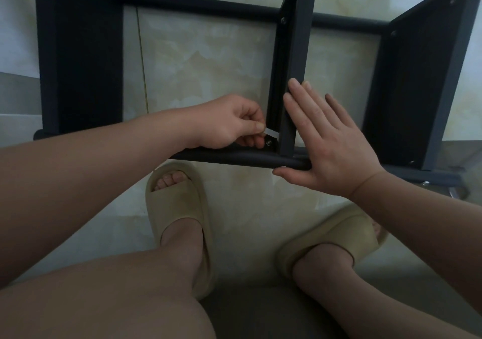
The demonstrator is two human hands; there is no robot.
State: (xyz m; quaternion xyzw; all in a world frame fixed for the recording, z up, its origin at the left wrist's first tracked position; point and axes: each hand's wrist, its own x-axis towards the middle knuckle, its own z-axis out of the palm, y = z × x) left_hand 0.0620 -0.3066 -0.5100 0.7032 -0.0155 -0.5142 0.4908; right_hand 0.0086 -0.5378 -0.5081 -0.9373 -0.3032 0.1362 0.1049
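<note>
Head camera looks down at a black rack that lies on its side on a pale tiled floor. The person sits in front of it, with both bare arms reaching out.

The left hand is curled up. Its thumb and fingers pinch a small pale tool. The tool is too small to tell what kind it is. Its tip sits just above a screw in the near corner, where the middle board meets the front tube. I cannot tell if the tool touches the screw.

The right hand is flat, with its fingers straight and close together. The fingers press on the right side of the middle board, and the thumb lies under the front tube. It holds nothing.

The middle board stands on edge between the left board and the right board. The back tube runs across the top, far from the hands. One more screw head shows at the far end of the middle board.

Two tan slippers are on the person's feet, near the front tube. The left slipper points straight at the rack. The right slipper is turned out to the right.
</note>
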